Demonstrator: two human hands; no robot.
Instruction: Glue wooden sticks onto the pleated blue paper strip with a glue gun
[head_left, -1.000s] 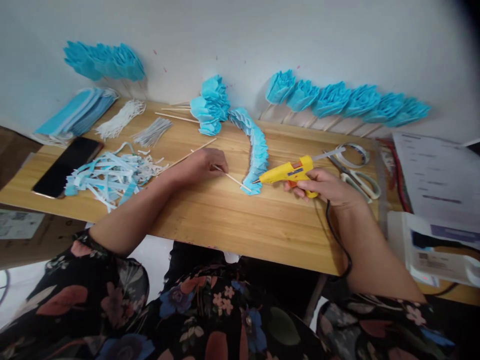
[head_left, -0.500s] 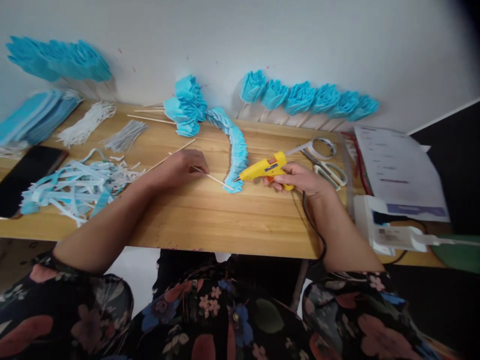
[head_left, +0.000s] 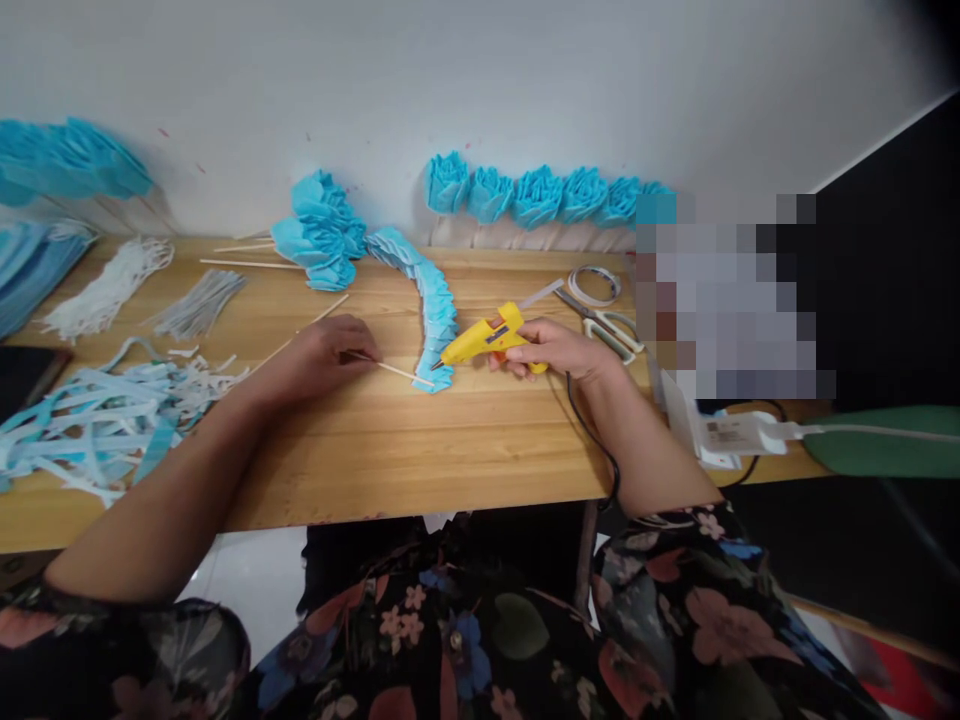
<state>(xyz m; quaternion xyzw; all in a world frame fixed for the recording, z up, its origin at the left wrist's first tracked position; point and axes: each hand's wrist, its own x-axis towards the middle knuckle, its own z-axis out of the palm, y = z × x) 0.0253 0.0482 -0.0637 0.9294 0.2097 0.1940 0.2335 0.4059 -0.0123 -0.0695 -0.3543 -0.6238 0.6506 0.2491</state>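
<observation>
Pinched in my left hand (head_left: 334, 355) is a thin wooden stick (head_left: 403, 374), its tip lying on the near end of a curved strip of pleated blue fabric (head_left: 437, 310). My right hand (head_left: 551, 348) is wrapped around a yellow glue gun (head_left: 484, 338), with a finger at the orange trigger. The gun's nozzle points down left at the strip's near end, close to the stick's tip; whether it touches cannot be seen. A glue stick (head_left: 541, 294) juts from the gun's back. Beyond my left hand, blue fabric flowers (head_left: 321, 232) on sticks lie in a bunch.
Several finished blue flowers (head_left: 538, 195) lean on the wall. At right are scissors (head_left: 604, 325), a tape roll (head_left: 595, 286) and a white power strip (head_left: 724, 435). At left lie fabric scraps (head_left: 97, 420), grey wires (head_left: 201, 303), white cords (head_left: 112, 288) and folded masks (head_left: 34, 270).
The view has turned to the right, so everything sits further left in it. Both hands keep their holds, and the glue gun's nozzle stays near the strip's end.
</observation>
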